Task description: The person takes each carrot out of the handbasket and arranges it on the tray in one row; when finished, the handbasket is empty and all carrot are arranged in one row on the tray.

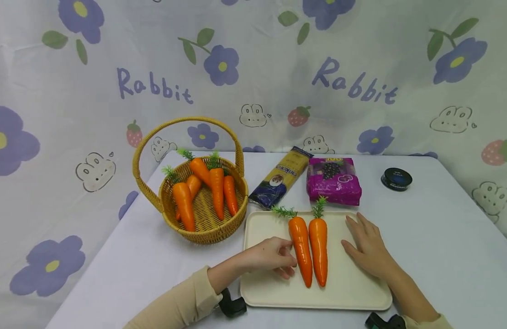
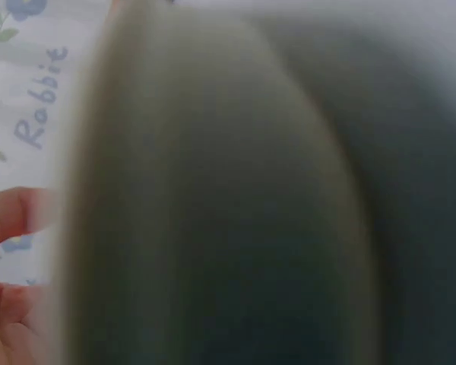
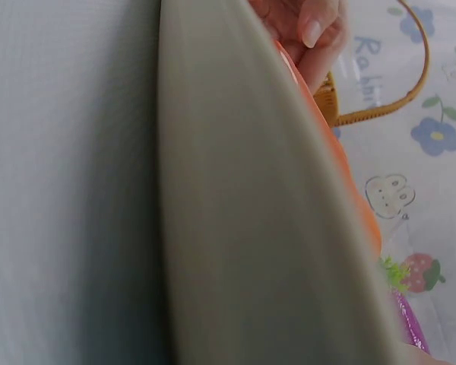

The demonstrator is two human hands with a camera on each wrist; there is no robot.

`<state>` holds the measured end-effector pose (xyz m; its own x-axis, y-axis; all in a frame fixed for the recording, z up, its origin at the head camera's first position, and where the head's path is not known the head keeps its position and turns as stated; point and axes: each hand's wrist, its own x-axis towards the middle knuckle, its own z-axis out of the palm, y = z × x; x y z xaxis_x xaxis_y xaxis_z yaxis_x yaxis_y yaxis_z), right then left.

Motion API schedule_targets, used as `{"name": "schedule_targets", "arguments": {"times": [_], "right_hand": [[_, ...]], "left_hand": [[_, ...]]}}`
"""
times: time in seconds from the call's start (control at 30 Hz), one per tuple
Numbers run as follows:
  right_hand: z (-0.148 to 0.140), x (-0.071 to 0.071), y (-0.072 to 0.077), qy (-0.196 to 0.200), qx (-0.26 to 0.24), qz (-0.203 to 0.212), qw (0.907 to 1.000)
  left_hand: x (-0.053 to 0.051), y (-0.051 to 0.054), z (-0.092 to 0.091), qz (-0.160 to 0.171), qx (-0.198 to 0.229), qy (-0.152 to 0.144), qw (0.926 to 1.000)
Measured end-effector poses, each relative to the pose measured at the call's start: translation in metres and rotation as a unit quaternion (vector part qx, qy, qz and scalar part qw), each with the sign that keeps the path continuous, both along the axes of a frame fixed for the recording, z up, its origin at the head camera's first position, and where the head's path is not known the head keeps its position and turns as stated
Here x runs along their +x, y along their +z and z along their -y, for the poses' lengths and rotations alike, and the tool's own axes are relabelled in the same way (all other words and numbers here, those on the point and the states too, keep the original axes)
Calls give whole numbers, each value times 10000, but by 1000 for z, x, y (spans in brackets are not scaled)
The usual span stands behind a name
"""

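Two orange carrots with green tops lie side by side on a cream tray (image 1: 352, 292), the left carrot (image 1: 301, 251) tilted a little and the right carrot (image 1: 319, 249) nearly straight. My left hand (image 1: 270, 256) is just left of the left carrot, fingers loosely bent; whether the fingertips touch it, I cannot tell. On the tray's right side my right hand (image 1: 366, 249) rests with spread fingers, holding nothing. The tray's blurred side (image 2: 213, 190) hides most of the left wrist view. Above the tray's edge in the right wrist view show a carrot (image 3: 342, 167) and my left hand (image 3: 311, 38).
A wicker basket (image 1: 208, 236) with a tall handle holds several carrots, left of the tray. Behind the tray lie a gold and blue packet (image 1: 278, 180) and a purple bag (image 1: 333, 183). A round black tin (image 1: 396, 178) sits farther right. A printed curtain (image 1: 253, 68) hangs behind.
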<state>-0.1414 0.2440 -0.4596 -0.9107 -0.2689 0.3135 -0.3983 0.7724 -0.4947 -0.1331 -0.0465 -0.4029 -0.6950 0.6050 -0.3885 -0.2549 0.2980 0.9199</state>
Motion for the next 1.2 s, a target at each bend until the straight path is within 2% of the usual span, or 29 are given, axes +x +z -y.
{"name": "schedule_targets", "arguments": {"times": [0.2,0.33,0.47,0.7,0.8,1.0,1.2], "right_hand": [[0,1,1,-52,-12,66,10000],[0,1,0,-82,11,78,9999],[-1,1,-1,-74,-3,9,10000],[-1,0,-2,-1,-25,-121,9999],[-1,1,-2,-15,-20,-77,10000],[0,1,-2,-17,2,-177,9998],[1,1,0,-28,-25,-148,9999]], "left_hand": [[1,12,4,-281,-289,14,9992],[1,26,12,-655,-541,-71,9964],[0,42,26,-1089,-417,40,9932],[-4,61,61,-1699,22,975,9806],[-6,63,75,-1743,54,1323,9757],[-10,67,97,-1731,53,1810,9681],[-23,66,115,-1932,-148,2291,9539]]}}
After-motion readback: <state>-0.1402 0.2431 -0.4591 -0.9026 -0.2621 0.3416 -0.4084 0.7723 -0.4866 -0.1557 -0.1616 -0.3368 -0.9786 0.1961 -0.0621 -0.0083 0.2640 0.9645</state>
